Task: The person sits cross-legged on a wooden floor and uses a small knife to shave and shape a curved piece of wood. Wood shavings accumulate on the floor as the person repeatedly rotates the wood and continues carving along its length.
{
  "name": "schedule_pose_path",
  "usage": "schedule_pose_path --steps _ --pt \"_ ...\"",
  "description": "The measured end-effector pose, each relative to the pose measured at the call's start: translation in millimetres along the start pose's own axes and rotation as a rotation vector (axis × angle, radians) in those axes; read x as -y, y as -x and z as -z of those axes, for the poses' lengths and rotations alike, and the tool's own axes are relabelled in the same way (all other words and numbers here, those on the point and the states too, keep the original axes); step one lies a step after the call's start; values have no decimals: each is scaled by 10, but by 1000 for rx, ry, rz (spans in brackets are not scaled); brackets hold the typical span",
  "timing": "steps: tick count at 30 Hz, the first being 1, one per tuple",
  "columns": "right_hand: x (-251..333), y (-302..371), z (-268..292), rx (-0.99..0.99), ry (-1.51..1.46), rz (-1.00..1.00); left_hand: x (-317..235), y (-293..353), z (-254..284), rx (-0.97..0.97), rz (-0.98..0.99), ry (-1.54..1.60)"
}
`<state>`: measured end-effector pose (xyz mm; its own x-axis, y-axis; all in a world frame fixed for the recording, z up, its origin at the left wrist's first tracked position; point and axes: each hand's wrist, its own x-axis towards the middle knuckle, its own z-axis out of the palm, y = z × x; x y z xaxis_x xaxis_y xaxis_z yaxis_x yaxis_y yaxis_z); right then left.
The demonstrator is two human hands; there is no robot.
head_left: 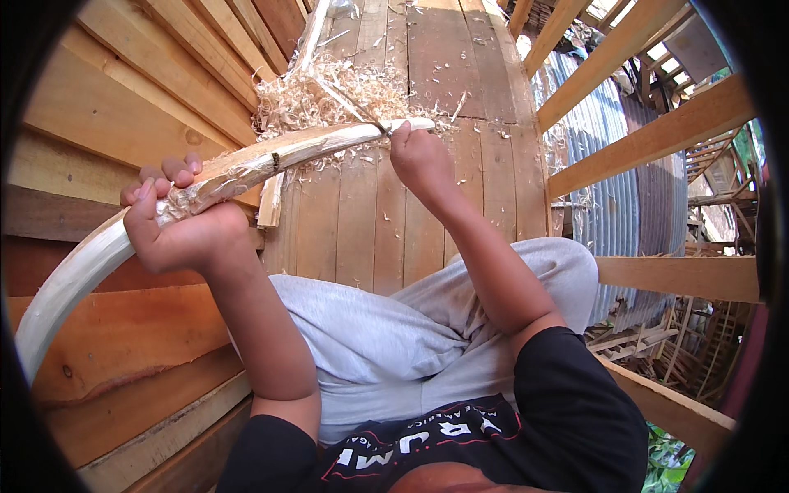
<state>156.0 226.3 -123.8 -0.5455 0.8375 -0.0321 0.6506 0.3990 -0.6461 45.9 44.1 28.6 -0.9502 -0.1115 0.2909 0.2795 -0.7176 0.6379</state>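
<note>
A long, pale, peeled wooden pole (320, 143) runs from the lower left up to the middle of the view, with a dark band around it partway along. My left hand (185, 214) is closed around the pole, fingers over its far side, where the surface looks rough. At the pole's far end my right hand (422, 160) is a fist on a thin, knife-like tool (353, 105). This tool lies across the pole and points up and left. The fist hides its handle, so its exact kind is unclear.
Curly wood shavings (329, 103) are heaped on the plank floor (394, 222) beyond the pole. A plank wall (123, 94) rises close on the left. A wooden railing (649, 140) runs along the right, with corrugated metal sheets (608, 189) outside it. My crossed legs (370, 329) are below.
</note>
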Motion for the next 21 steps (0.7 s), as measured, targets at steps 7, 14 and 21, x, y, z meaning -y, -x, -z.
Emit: schedule_pose_path --steps 7,14,21 --pt "-841 -428 -211 -36 40 -102 -29 146 -123 37 11 43" --pt "-318 -183 -143 9 -74 -54 -57 175 -114 12 -24 4" --pt "-116 -153 -153 -26 -74 -3 13 66 -126 -253 -17 -150"
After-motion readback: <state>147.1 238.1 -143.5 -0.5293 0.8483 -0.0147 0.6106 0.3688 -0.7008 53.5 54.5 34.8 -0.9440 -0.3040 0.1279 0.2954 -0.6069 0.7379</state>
